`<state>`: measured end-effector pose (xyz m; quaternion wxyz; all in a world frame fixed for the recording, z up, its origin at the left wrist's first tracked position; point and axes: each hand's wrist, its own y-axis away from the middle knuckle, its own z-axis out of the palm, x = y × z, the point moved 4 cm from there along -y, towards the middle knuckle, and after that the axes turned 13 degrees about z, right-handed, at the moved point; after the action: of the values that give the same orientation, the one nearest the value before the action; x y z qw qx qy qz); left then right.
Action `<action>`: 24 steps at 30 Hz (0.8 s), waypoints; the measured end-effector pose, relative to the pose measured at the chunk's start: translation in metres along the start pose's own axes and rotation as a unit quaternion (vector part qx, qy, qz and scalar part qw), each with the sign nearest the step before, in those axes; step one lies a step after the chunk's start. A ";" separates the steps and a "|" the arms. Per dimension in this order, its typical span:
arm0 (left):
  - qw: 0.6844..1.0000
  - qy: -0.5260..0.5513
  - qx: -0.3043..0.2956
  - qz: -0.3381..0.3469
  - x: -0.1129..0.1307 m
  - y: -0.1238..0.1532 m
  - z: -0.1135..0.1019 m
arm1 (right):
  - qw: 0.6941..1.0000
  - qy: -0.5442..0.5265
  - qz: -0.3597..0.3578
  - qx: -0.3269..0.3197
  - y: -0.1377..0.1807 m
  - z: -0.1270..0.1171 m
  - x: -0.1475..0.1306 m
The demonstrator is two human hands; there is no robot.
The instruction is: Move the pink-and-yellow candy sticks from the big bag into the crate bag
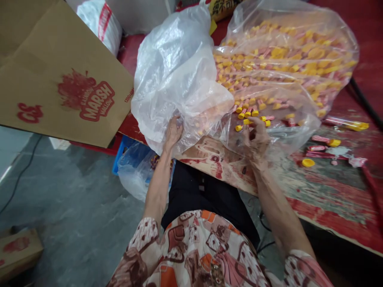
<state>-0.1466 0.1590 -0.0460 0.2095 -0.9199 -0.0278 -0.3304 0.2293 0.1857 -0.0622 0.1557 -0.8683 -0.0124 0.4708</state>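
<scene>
My left hand [173, 132] grips the near edge of a large cloudy plastic bag [176, 67], its fingertips partly lost in the film. The right hand [257, 139] is at the mouth of a clear bag [287, 63], just beside several small pink sticks with yellow caps [247, 113]. Its fingers are bent and apart, slightly blurred, and I see nothing between them. Many more of the yellow-capped pieces fill the clear bag. Faint yellow pieces show through the lower part of the cloudy bag.
A marshmallow carton [66, 79] stands at left. Right of the bags, loose capped pieces [324, 140], a yellow cap [308, 162] and a clear tube [347, 122] lie on the worn red table [329, 191]. Below the edge is a blue crate [119, 155] with plastic lining.
</scene>
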 end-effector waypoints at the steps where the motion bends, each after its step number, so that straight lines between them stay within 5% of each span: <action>1: 1.000 0.004 -0.004 -0.005 0.002 0.002 -0.003 | 1.000 0.009 -0.008 -0.020 0.003 0.005 -0.003; 5: 0.995 0.028 0.098 -0.017 0.019 0.016 -0.017 | 0.992 0.070 -0.036 -0.100 0.015 0.026 -0.006; 8: 0.983 0.027 0.175 0.056 0.048 0.044 -0.011 | 0.995 0.061 -0.032 -0.078 0.014 0.027 -0.001; 10: 0.981 0.001 0.153 0.120 0.072 0.068 0.008 | 0.997 0.049 -0.026 -0.062 0.012 0.026 0.002; 15: 0.971 -0.053 -0.032 0.230 0.112 0.105 0.062 | 0.996 0.042 -0.011 -0.073 0.012 0.024 0.005; 20: 0.966 -0.089 -0.007 0.241 0.119 0.097 0.057 | 0.996 0.005 0.017 -0.083 0.012 0.022 0.004; 24: 0.963 -0.138 -0.080 0.218 0.124 0.094 0.062 | 0.995 0.003 0.026 -0.100 0.013 0.023 0.001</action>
<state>0.0047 0.0877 -0.0466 0.1962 -0.9542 0.1711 -0.1474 0.2093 0.1797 -0.0779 0.0554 -0.8812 -0.0363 0.4681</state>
